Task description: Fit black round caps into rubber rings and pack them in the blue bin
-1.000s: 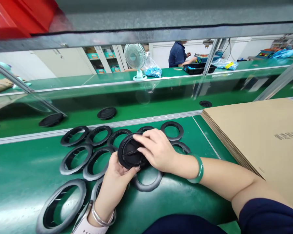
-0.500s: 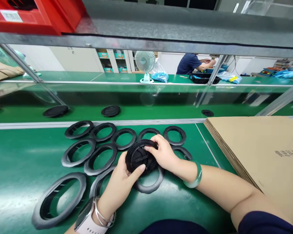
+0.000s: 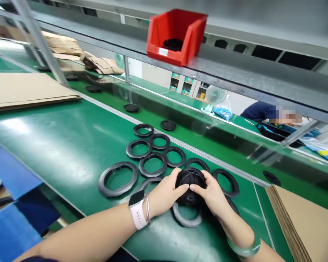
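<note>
Between my two hands is a round black plastic part, held just above the green table. My left hand wraps its left side, thumb on the face; my right hand grips the right side the same way, and the thumb tips nearly meet. The fingers behind the part are hidden. Beneath it lies a black ring, partly covered. More black rings lie around it, among them a large ring to the left and another ring to the right of my hands.
A green conveyor belt behind the table carries several black discs. Cardboard sheets lie at the right and far left. A red bin stands on the overhead shelf. Across the line, a person leans over a bench.
The view has swung left, bringing the red bin and left cardboard into sight. My right hand has shifted from the part's top to its right side; both thumbs now press its face.
</note>
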A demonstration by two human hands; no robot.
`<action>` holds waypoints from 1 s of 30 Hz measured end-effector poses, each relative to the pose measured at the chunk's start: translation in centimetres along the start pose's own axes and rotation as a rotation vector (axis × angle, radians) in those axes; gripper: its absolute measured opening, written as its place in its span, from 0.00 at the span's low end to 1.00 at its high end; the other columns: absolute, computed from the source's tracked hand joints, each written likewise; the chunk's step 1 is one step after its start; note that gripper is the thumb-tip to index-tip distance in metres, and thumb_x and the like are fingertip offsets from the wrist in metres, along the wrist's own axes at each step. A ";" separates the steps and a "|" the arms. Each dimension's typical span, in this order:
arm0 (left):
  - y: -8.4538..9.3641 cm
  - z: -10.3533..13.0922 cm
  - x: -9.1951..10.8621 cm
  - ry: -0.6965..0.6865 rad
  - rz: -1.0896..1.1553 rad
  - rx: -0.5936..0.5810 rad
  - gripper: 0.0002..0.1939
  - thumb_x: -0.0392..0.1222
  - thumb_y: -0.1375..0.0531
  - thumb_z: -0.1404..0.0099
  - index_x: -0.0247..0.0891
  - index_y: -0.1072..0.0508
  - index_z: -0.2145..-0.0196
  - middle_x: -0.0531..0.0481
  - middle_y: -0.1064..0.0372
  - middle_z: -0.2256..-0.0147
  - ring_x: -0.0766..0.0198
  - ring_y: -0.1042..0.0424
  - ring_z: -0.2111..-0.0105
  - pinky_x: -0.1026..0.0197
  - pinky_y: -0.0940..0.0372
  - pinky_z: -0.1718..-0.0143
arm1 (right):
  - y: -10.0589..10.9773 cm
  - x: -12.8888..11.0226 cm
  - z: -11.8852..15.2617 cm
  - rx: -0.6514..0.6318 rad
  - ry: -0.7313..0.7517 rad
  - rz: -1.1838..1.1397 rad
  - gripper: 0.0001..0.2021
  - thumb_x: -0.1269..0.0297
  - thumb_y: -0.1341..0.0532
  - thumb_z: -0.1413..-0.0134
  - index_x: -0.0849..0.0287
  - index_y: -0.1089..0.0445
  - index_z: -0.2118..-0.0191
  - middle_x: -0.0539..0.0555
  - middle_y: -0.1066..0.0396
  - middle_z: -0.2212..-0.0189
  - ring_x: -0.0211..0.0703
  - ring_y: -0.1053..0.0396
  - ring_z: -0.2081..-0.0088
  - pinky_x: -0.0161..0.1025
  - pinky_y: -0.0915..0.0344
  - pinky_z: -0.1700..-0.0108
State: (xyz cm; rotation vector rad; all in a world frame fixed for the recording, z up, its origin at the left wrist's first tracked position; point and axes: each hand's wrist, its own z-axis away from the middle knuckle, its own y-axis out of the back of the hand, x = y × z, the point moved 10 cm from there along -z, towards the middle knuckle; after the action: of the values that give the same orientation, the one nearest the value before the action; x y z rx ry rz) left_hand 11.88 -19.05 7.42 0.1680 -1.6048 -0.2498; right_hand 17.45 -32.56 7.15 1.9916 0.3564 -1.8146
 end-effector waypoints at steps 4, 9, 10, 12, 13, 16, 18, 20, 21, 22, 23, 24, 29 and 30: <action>3.1 -0.8 3.2 -0.113 -0.262 -0.031 0.29 0.56 0.48 0.28 0.42 0.49 0.36 0.45 0.30 0.48 0.57 0.26 0.55 0.59 0.31 0.55 | 0.7 1.2 -0.3 0.094 -0.119 -0.335 0.29 0.55 0.22 0.57 0.61 0.28 0.51 0.58 0.29 0.52 0.55 0.32 0.48 0.40 0.29 0.51; 14.1 -4.9 5.0 -0.198 -0.959 0.157 0.19 0.43 0.46 0.28 0.40 0.37 0.41 0.42 0.31 0.48 0.51 0.32 0.46 0.51 0.39 0.44 | 1.3 3.3 -0.2 0.170 -0.316 -0.592 0.29 0.59 0.19 0.66 0.64 0.25 0.56 0.60 0.27 0.55 0.60 0.30 0.50 0.42 0.24 0.55; 16.8 -5.5 4.2 -0.155 -1.036 0.172 0.17 0.39 0.45 0.29 0.38 0.34 0.43 0.40 0.31 0.49 0.50 0.34 0.46 0.48 0.41 0.42 | 1.4 3.6 -0.2 0.177 -0.328 -0.617 0.29 0.60 0.18 0.67 0.63 0.25 0.57 0.60 0.27 0.55 0.60 0.30 0.50 0.42 0.23 0.56; 22.0 -5.7 1.8 -0.030 -1.176 0.205 0.13 0.37 0.43 0.30 0.34 0.30 0.49 0.41 0.31 0.52 0.51 0.33 0.48 0.45 0.41 0.42 | 1.6 4.0 -0.2 0.190 -0.339 -0.655 0.29 0.64 0.18 0.68 0.63 0.25 0.56 0.61 0.28 0.53 0.59 0.30 0.50 0.40 0.22 0.56; 24.4 -5.3 0.4 0.045 -1.234 0.240 0.11 0.39 0.42 0.30 0.32 0.29 0.51 0.41 0.31 0.53 0.52 0.32 0.49 0.44 0.40 0.43 | 1.6 4.2 -0.1 0.196 -0.344 -0.670 0.30 0.65 0.18 0.70 0.63 0.25 0.56 0.61 0.28 0.53 0.59 0.30 0.50 0.40 0.22 0.57; 30.0 -2.8 -3.9 0.262 -1.344 0.376 0.15 0.46 0.40 0.30 0.31 0.29 0.53 0.41 0.32 0.53 0.52 0.32 0.50 0.43 0.37 0.46 | 1.4 4.6 0.1 0.207 -0.364 -0.697 0.32 0.66 0.18 0.71 0.64 0.25 0.54 0.62 0.29 0.51 0.60 0.31 0.49 0.40 0.21 0.57; 31.8 -1.4 -6.6 0.368 -1.376 0.450 0.17 0.47 0.39 0.30 0.32 0.30 0.51 0.40 0.33 0.51 0.51 0.32 0.50 0.42 0.36 0.46 | 1.3 4.9 0.2 0.216 -0.376 -0.699 0.32 0.67 0.18 0.71 0.63 0.26 0.54 0.62 0.30 0.50 0.60 0.31 0.48 0.40 0.21 0.56; 32.6 -0.8 -8.8 0.430 -1.398 0.495 0.18 0.47 0.39 0.30 0.32 0.30 0.49 0.40 0.34 0.49 0.50 0.33 0.48 0.41 0.37 0.45 | 1.1 5.1 0.3 0.218 -0.382 -0.700 0.31 0.68 0.19 0.70 0.62 0.26 0.55 0.61 0.30 0.49 0.60 0.31 0.48 0.40 0.21 0.56; 32.9 -0.9 -9.7 0.449 -1.408 0.510 0.18 0.47 0.39 0.30 0.32 0.30 0.49 0.39 0.34 0.48 0.50 0.34 0.47 0.41 0.38 0.44 | 1.1 5.2 0.3 0.219 -0.381 -0.700 0.30 0.68 0.19 0.69 0.62 0.26 0.55 0.62 0.31 0.49 0.60 0.32 0.48 0.40 0.21 0.56; 33.2 -1.0 -10.3 0.463 -1.418 0.522 0.19 0.47 0.39 0.30 0.32 0.31 0.48 0.39 0.35 0.47 0.49 0.35 0.46 0.40 0.39 0.43 | 1.0 5.3 0.3 0.216 -0.378 -0.700 0.30 0.68 0.19 0.69 0.62 0.26 0.55 0.62 0.31 0.49 0.60 0.32 0.48 0.40 0.21 0.56; 33.5 -1.2 -10.9 0.477 -1.426 0.530 0.19 0.47 0.39 0.30 0.32 0.31 0.48 0.39 0.35 0.47 0.49 0.35 0.45 0.40 0.39 0.43 | 1.0 5.4 0.2 0.215 -0.374 -0.698 0.30 0.68 0.19 0.68 0.62 0.26 0.55 0.62 0.31 0.48 0.60 0.32 0.47 0.40 0.21 0.56; 33.8 -1.3 -11.4 0.492 -1.432 0.536 0.18 0.47 0.39 0.30 0.32 0.31 0.48 0.39 0.35 0.47 0.49 0.35 0.45 0.39 0.40 0.42 | 1.1 5.4 0.2 0.217 -0.370 -0.697 0.30 0.68 0.19 0.68 0.61 0.26 0.54 0.61 0.32 0.48 0.60 0.32 0.47 0.40 0.21 0.56; 35.1 -1.7 -12.9 0.550 -1.423 0.536 0.18 0.45 0.39 0.31 0.32 0.31 0.48 0.39 0.36 0.46 0.49 0.36 0.45 0.39 0.39 0.42 | 1.3 5.4 0.4 0.247 -0.392 -0.674 0.29 0.68 0.20 0.67 0.60 0.26 0.54 0.61 0.31 0.48 0.60 0.31 0.48 0.40 0.21 0.56; 35.2 -1.7 -13.1 0.556 -1.421 0.533 0.17 0.45 0.39 0.30 0.32 0.31 0.48 0.39 0.36 0.46 0.49 0.36 0.45 0.40 0.39 0.43 | 1.2 5.2 0.4 0.245 -0.395 -0.666 0.29 0.68 0.21 0.67 0.61 0.26 0.54 0.61 0.31 0.48 0.60 0.31 0.49 0.40 0.21 0.56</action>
State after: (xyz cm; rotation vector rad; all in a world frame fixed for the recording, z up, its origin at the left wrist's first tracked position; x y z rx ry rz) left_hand 15.87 18.17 4.09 1.6439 -0.7141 -0.7601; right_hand 18.24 -34.31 2.12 1.7094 0.7662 -2.7166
